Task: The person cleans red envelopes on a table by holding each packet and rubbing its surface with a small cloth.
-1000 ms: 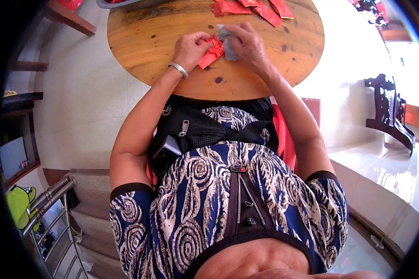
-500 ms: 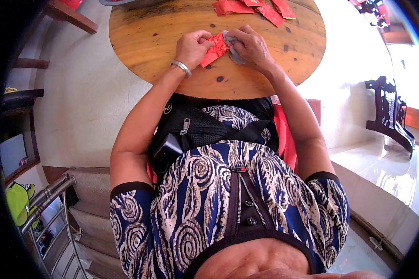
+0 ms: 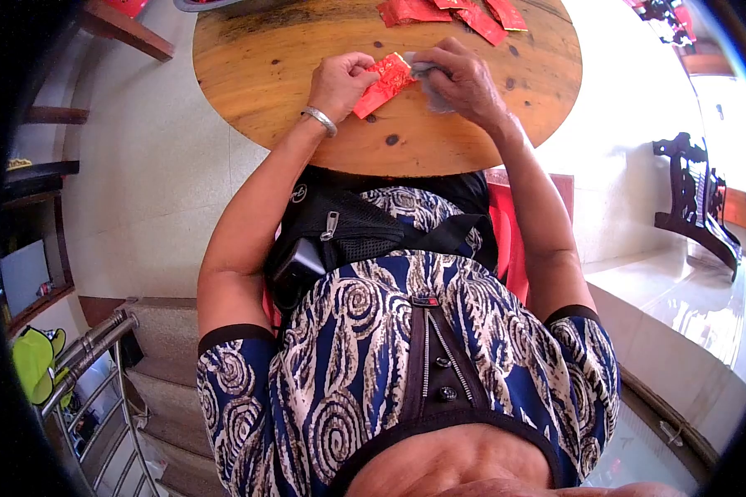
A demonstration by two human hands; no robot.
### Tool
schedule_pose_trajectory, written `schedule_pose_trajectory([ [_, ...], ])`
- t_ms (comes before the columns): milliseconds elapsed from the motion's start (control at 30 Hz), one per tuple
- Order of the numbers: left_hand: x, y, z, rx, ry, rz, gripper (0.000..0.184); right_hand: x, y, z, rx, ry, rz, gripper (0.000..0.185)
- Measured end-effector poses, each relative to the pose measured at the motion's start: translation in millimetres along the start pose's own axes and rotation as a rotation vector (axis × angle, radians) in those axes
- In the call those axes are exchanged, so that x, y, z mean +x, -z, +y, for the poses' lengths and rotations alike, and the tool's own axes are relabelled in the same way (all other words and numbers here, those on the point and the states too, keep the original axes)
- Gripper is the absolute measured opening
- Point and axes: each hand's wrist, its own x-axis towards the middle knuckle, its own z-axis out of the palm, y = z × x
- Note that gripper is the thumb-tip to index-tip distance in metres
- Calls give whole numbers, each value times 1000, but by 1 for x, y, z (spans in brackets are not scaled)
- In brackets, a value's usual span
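Observation:
My left hand (image 3: 345, 86) pinches the left side of a small red packet (image 3: 385, 83) with gold print, held tilted over the round wooden table (image 3: 265, 91). In my right hand (image 3: 466, 81) is a crumpled grey cloth (image 3: 438, 95), gripped between thumb and fingers. The cloth lies close by the packet's upper right end; whether they touch is hard to tell. Several more red packets (image 3: 481, 23) lie on the far part of the table.
A grey-rimmed tray or basin (image 3: 203, 4) shows at the table's far left edge. Brown wooden legs (image 3: 128, 29) stand at the upper left. Steps with a metal railing (image 3: 99, 348) are at lower left, and a dark carved chair (image 3: 696, 207) is at right.
My right hand and the grey cloth have moved slightly right, away from the packet, uncovering its upper right end. My left hand keeps its hold, almost still.

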Motion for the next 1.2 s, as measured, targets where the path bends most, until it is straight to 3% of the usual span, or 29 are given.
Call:
schedule_pose_trajectory([
  [67, 1, -1, -2, -65, 0, -15, 20, 1, -13, -9, 118, 96, -19, 28],
  [300, -2, -1, 4, -83, 18, 3, 20, 0, -17, -12, 6, 118, -48, 31],
  [700, -2, 1, 5, -13, 31, 4, 24, -4, -9, 6, -121, 80, -7, 28],
  [800, -1, 0, 0, -23, 17, 11, 23, -4, -11, 22, -219, -33, 44, 29],
  [867, 2, -3, -6, -41, 4, 35, 19, -5, -12, 27, -118, -52, 168, 30],
  [1000, 1, -1, -1, -10, 22, 17, 19, 4, -28, 7, 26, -41, 169, 31],
  [1067, 1, 0, 0, -30, -1, 9, 19, 10, -37, -3, 31, 169, 172, 33],
  [1200, 0, 1, 2, -65, 4, -6, 19, 12, -46, -5, -124, 177, 104, 35],
])
